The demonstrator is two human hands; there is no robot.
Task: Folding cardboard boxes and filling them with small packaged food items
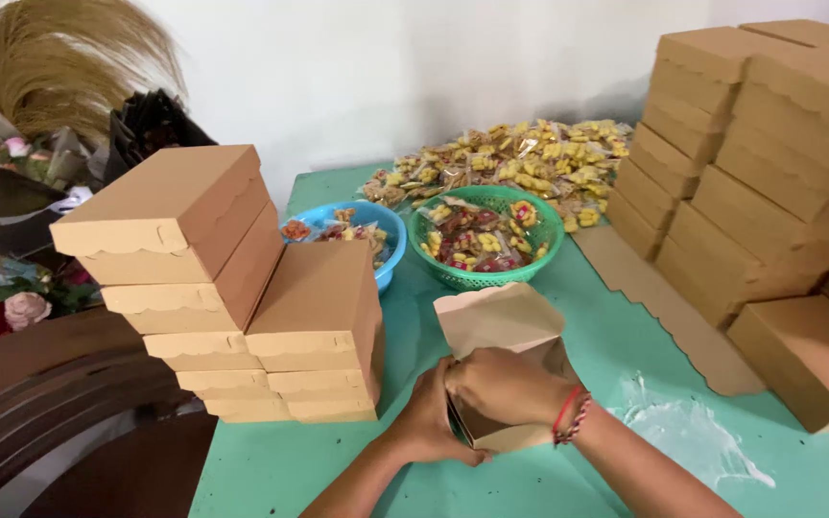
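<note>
Noting the green table [271, 470] first: we see tall stacks of closed brown boxes [760, 163] at its right and shorter stacks [242, 288] at its left. Behind sit a heap of yellow snack packets [520, 158], a green basket [487, 279] and a blue bowl [390, 223]. At the near edge, our left hand [432, 417] and right hand [510, 384] both grip a half-folded cardboard box [501, 321], flap raised.

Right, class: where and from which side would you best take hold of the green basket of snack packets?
Judging by its shape, grip the green basket by its near rim, from the front. The rim is a firm open lip, and the snack pile crowds the far side.
</note>
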